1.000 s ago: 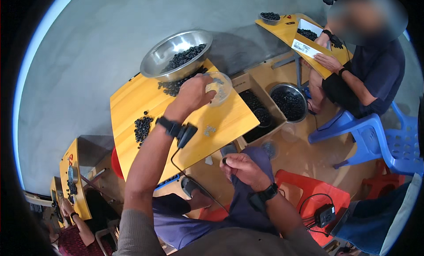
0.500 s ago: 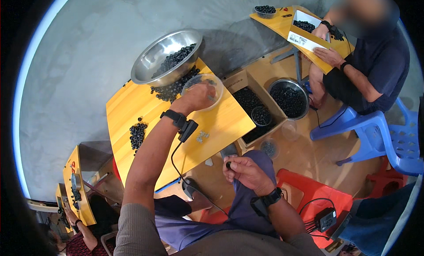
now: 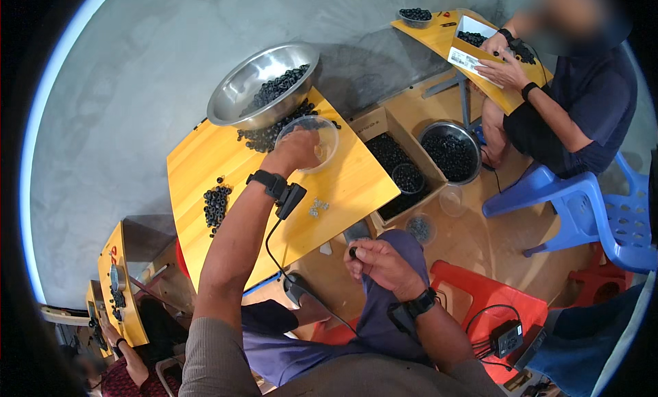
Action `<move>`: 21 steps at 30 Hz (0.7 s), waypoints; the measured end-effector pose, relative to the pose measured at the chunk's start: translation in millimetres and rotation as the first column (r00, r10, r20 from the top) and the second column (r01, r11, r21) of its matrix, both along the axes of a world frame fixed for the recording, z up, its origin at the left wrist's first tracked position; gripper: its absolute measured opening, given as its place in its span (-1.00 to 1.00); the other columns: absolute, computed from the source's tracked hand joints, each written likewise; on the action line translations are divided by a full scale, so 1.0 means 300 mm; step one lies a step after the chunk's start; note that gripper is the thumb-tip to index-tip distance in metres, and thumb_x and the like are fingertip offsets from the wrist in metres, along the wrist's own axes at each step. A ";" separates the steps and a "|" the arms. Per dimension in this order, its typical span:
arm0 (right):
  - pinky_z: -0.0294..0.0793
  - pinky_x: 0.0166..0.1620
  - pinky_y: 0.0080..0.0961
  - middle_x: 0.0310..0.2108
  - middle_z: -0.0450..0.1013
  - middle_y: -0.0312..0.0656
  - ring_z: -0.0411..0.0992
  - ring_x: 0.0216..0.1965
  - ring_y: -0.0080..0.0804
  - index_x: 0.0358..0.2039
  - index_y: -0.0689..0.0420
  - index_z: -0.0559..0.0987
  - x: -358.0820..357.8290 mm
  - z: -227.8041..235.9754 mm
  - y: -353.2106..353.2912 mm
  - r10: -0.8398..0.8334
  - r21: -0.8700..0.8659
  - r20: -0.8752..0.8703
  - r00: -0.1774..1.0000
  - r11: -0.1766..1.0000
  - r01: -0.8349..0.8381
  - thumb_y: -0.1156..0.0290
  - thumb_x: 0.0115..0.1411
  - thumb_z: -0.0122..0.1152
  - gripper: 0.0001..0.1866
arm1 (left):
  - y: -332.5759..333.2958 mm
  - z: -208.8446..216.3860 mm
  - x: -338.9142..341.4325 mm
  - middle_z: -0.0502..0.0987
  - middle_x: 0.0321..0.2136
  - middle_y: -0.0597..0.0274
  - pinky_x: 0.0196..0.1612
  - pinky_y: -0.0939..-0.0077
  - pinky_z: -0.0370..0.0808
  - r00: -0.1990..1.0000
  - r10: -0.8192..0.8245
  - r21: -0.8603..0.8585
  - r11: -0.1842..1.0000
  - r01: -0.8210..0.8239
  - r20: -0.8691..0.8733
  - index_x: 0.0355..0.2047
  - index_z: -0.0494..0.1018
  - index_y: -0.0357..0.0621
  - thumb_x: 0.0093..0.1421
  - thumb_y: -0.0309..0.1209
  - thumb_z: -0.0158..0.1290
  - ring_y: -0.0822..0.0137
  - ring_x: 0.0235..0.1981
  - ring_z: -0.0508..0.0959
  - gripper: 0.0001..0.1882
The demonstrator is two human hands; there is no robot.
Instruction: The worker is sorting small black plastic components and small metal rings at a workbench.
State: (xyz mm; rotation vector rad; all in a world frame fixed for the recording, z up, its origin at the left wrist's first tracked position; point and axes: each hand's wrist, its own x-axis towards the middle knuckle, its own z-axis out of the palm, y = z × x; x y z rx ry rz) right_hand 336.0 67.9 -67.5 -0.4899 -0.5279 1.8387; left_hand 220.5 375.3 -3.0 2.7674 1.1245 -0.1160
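Observation:
My left hand [image 3: 297, 149] reaches over the rim of a clear plastic bowl [image 3: 332, 145] on the yellow table [image 3: 271, 215]. Its fingers dip inside, where the back of the hand hides them, so any hold there cannot be made out. Above my lap, the fingers of my right hand [image 3: 388, 265] are closed on a small black round piece [image 3: 353, 252]. A large steel basin [image 3: 226, 104] of similar pieces stands behind the bowl, with a pile of black pieces [image 3: 260, 140] at its foot. Small pale pieces [image 3: 319, 207] lie near the table's front edge.
More black pieces [image 3: 216, 208] lie at the table's left. On the floor to the right are a cardboard box [image 3: 425, 163], a steel bowl [image 3: 473, 178] and plastic tubs. A person [image 3: 582, 109] works at another table. Red and blue stools [image 3: 589, 191] stand near; a cable runs from my left wrist.
My left hand has shifted slightly left in the plastic bowl. My right hand keeps its hold, almost still. The other person's hands have moved at the white box.

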 end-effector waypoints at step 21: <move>0.38 -0.26 -0.59 -0.43 0.40 -0.39 0.36 -0.37 -0.62 -0.11 0.25 0.59 -0.012 0.017 0.017 0.013 -0.002 -0.018 1.000 1.000 -0.013 0.27 0.41 0.13 -0.72 | 0.072 -0.068 -0.302 0.58 -0.68 0.02 -0.44 0.25 0.53 0.800 0.526 -0.372 0.831 -0.413 0.287 -0.57 0.60 -0.34 0.12 -0.16 0.19 0.16 -0.64 0.57 -0.60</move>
